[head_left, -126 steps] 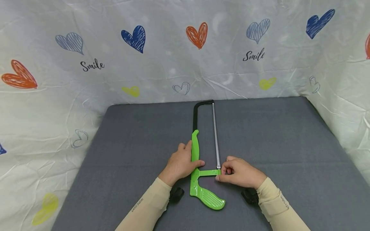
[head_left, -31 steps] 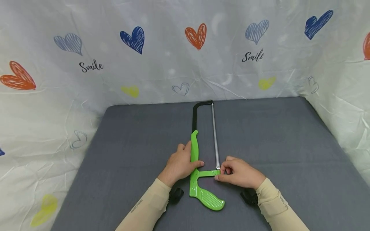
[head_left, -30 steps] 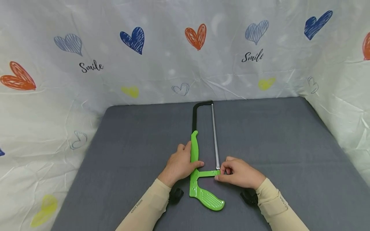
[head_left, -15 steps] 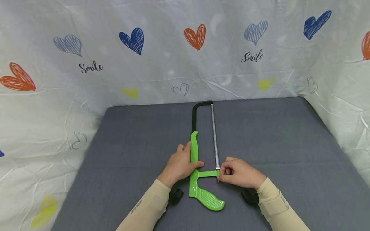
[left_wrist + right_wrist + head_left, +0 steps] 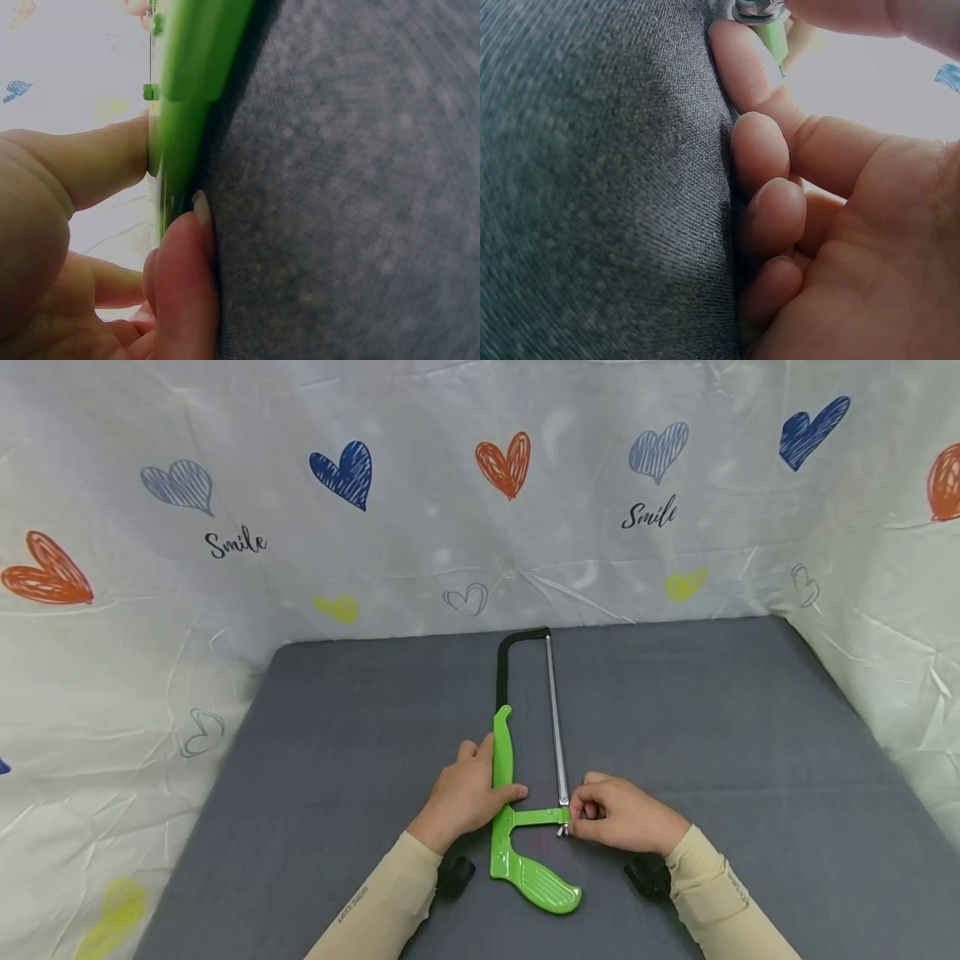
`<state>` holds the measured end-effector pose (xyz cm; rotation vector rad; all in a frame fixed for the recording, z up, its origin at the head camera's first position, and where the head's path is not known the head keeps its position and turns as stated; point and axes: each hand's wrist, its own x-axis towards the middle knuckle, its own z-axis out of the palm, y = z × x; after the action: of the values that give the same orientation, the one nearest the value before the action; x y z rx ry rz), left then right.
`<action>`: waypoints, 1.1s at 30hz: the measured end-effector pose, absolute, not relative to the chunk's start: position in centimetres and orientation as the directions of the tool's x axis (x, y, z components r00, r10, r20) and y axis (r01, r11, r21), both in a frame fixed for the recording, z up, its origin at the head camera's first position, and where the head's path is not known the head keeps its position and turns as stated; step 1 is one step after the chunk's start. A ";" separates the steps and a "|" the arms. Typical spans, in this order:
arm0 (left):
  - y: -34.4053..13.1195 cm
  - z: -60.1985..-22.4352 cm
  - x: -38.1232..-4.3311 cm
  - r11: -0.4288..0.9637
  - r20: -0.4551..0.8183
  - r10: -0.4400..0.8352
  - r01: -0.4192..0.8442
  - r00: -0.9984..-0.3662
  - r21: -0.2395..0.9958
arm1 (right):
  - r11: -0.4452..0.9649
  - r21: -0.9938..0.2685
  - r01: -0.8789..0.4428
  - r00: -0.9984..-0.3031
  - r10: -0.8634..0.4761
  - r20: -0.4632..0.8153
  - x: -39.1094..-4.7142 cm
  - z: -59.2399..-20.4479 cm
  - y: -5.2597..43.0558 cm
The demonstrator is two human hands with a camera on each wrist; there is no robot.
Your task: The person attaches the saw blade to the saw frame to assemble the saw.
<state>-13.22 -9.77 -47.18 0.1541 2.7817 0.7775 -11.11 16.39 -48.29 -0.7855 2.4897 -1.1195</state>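
Note:
A hacksaw (image 5: 502, 752) with a green handle and a black front frame lies flat on the grey cloth, its narrow silvery blade (image 5: 557, 727) on the right. My left hand (image 5: 465, 793) grips the green grip section, thumb over the top and fingers along its outer side; the left wrist view shows the green frame (image 5: 187, 112) between them. At the near end of the blade, my right hand (image 5: 626, 810) has thumb and curled forefinger at a small metal wing nut (image 5: 562, 832) below the green crossbar. The right wrist view shows the metal nut (image 5: 759, 10) partly cut off.
The grey cloth-covered table (image 5: 360, 718) extends around the saw. Behind it hangs a pale curtain (image 5: 420, 552) printed with hearts and "Smile". Black wrist devices (image 5: 647, 877) sit under both sleeves.
My right thumb has drawn back to the right from the crossbar's end, so the wing nut now shows. The left hand keeps its hold. The head view has shifted slightly.

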 end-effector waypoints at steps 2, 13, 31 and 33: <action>-9.8 -47.3 -13.3 0.853 -0.209 0.168 0.035 -0.963 0.521 | 0.547 -0.759 -0.353 -0.805 -0.591 -0.051 -11.1 -48.3 16.4; -9.6 -47.1 -13.3 0.848 -0.205 0.172 0.039 -0.963 0.529 | 0.549 -0.768 -0.329 -0.805 -0.588 -0.076 -11.1 -48.2 16.7; -9.7 -47.2 -13.4 0.859 -0.211 0.162 0.033 -0.964 0.510 | 0.556 -0.757 -0.342 -0.805 -0.589 -0.068 -11.1 -48.3 16.5; -9.7 -47.2 -13.4 0.861 -0.213 0.163 0.034 -0.963 0.508 | 0.557 -0.756 -0.344 -0.804 -0.590 -0.069 -11.1 -48.3 16.6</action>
<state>-13.41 -9.65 -47.23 0.1498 2.7862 0.7533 -11.14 16.56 -48.30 -0.7690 2.4804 -1.1037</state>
